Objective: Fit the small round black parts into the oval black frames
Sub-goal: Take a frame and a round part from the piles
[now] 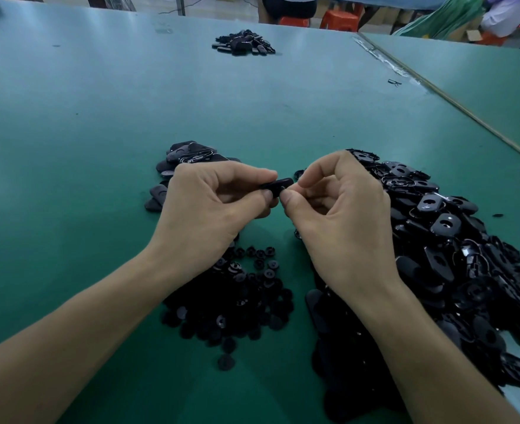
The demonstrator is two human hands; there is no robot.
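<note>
My left hand (209, 206) pinches an oval black frame (278, 185) between thumb and forefinger, above the green table. My right hand (338, 209) meets it from the right, thumb and forefinger pinched at the frame's end; whatever small part sits between those fingertips is hidden. A heap of small round black parts (237, 298) lies under my wrists. A large heap of oval black frames (454, 255) spreads to the right of my right hand.
A smaller pile of black pieces (179, 166) lies beyond my left hand. Another dark pile (243, 42) sits far back on the green table (99, 117). A seam to a second table (448, 99) runs diagonally at right. People and orange stools stand beyond the far edge.
</note>
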